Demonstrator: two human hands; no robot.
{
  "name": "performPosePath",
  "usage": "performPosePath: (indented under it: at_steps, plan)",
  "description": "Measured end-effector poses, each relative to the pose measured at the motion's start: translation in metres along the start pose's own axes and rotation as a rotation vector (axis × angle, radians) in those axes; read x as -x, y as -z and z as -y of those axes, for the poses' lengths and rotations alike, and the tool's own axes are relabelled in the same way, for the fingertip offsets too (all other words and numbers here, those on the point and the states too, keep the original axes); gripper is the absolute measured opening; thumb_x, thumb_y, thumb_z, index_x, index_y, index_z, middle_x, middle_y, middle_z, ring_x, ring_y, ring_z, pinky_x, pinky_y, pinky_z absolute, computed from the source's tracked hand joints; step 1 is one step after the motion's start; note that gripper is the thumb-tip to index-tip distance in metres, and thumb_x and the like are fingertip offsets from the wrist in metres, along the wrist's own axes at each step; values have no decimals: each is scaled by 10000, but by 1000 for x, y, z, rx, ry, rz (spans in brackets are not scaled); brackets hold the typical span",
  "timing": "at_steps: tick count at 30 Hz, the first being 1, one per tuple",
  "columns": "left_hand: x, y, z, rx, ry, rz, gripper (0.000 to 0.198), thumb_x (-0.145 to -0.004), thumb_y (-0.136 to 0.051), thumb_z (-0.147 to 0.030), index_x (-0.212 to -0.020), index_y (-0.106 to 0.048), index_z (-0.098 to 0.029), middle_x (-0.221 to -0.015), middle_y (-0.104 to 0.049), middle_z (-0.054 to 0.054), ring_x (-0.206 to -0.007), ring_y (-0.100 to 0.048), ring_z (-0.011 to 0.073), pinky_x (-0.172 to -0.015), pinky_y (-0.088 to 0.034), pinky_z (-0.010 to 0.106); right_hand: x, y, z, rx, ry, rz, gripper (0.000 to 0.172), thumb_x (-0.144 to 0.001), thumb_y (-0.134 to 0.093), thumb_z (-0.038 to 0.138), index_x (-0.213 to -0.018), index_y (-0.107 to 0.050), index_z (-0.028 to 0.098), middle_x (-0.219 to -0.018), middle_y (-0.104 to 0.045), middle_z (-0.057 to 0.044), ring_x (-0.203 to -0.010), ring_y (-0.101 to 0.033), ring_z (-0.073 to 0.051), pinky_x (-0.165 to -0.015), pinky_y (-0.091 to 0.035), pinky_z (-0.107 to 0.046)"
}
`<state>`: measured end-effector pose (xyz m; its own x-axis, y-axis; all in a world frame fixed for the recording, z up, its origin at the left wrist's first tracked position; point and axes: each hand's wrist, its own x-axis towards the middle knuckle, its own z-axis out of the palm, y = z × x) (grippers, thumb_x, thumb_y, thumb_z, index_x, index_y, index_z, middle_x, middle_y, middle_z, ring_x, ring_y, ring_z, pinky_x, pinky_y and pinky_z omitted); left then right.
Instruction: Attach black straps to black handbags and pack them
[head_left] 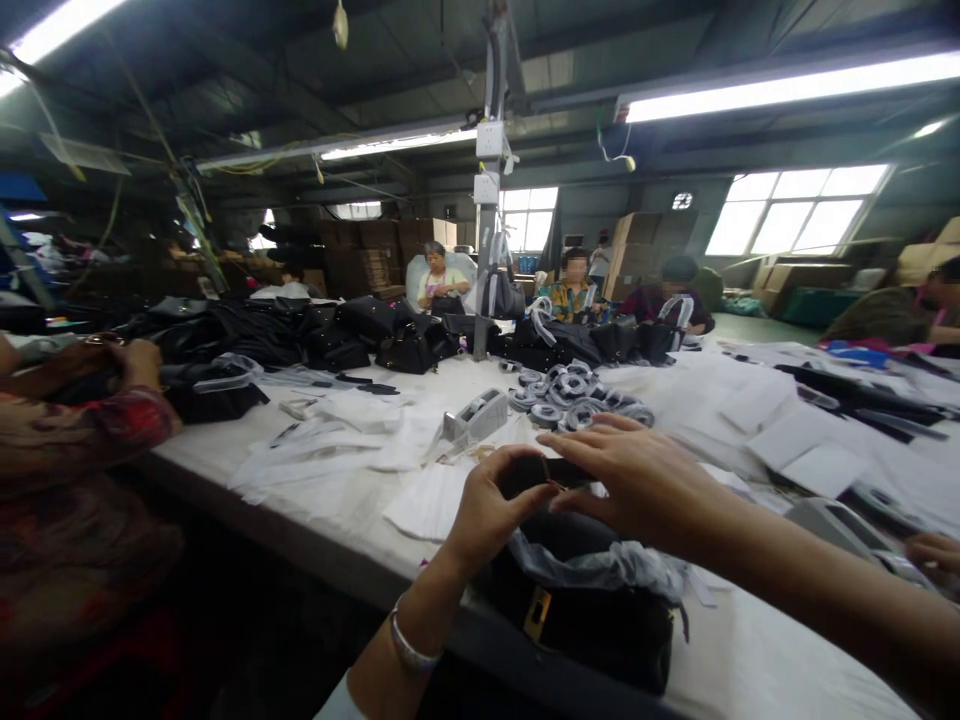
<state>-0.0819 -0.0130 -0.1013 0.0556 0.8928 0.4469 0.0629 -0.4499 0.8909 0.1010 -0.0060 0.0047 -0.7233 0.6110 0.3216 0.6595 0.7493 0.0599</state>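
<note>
A black handbag (600,635) with a gold clasp sits at the table's near edge, plastic wrap (622,568) bunched along its top. Just above it, my left hand (496,500), a silver bangle on its wrist, curls its thumb and fingers round a dark upper part of the bag. My right hand (619,470) comes in from the right and grips the same part, fingers bent over it. The two thumbs nearly meet at a thin brownish piece too small to make out. Part of what they hold is hidden behind the fingers.
A grey tape dispenser (477,418) stands beyond my hands, before a pile of plastic-wrapped coils (571,392). Another dispenser (844,530) is at right, near another person's hand (934,552). White sheets (352,430) and black bags (409,335) lie around a post (487,250). A co-worker's sleeve (97,430) is at left.
</note>
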Motion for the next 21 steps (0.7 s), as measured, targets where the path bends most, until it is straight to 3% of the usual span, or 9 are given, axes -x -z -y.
performPosePath:
  at_steps: [4, 13, 17, 21]
  plan:
    - [2, 9, 2, 87, -29, 9, 412, -765, -780, -269, -1123, -602, -169, -1094, -685, 80, -1036, -652, 225, -930, -506, 333, -13, -6, 10, 80, 54, 116, 485, -818, -749, 290, -1280, -610, 240, -862, -764, -50, -800, -707, -259, -686, -499, -327]
    - [12, 39, 19, -122, -18, -13, 327, -801, -747, -330, -1096, -700, -199, -1109, -719, 61, -1080, -640, 221, -1006, -457, 338, -19, -15, -9, 78, 2, 161, 297, -885, -650, 291, -1181, -681, 303, -939, -782, -34, -787, -742, -262, -594, -488, -292]
    - [11, 44, 31, -85, 11, -9, 343, -840, -700, -386, -1123, -699, -193, -1155, -703, 79, -1104, -630, 229, -979, -474, 334, -21, -21, -16, 125, 20, 145, 341, -902, -619, 298, -1241, -643, 288, -988, -776, -55, -807, -741, -263, -589, -494, -291]
    - [7, 41, 27, -30, 8, 35, 350, -849, -693, -380, -1141, -696, -187, -1144, -713, 72, -1095, -636, 229, -983, -463, 325, -22, -23, -19, 173, 56, 157, 472, -895, -624, 309, -1358, -538, 283, -958, -775, -58, -746, -737, -258, -528, -461, -281]
